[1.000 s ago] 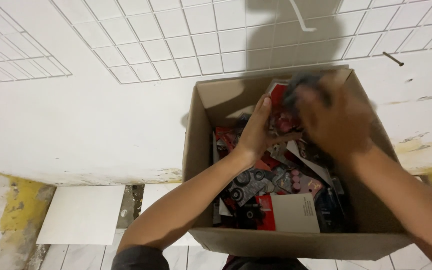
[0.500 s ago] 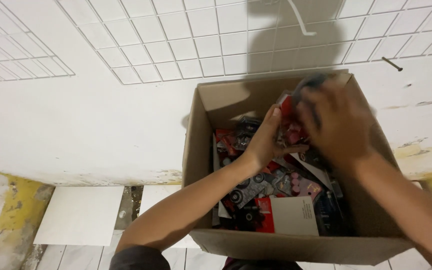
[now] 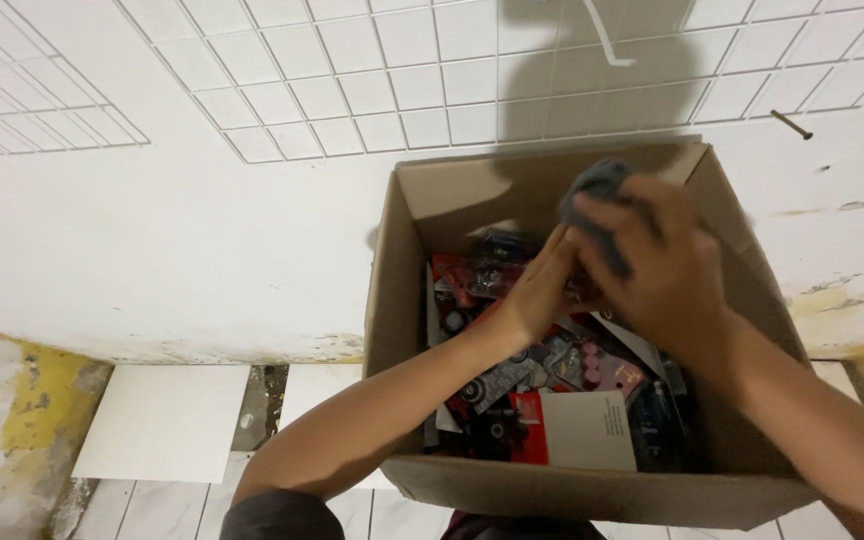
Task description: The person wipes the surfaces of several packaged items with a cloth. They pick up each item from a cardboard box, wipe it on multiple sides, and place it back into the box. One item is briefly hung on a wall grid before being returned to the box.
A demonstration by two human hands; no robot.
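Cardboard box (image 3: 407, 330) stands open against the white tiled wall (image 3: 372, 70), packed with red and black blister packs (image 3: 552, 400). Right hand (image 3: 667, 265) is clamped on a grey bundle (image 3: 597, 190) (cloth, by the look) held over the box. Left hand (image 3: 542, 290) lies flat, fingers together, touching the packs just beside it.

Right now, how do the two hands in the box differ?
The right hand is raised above the cardboard box, closed on a grey object; the left hand holds nothing visible. The right hand shows its back, curled; the left hand reaches flatter and lower into the packets. Both are bare.
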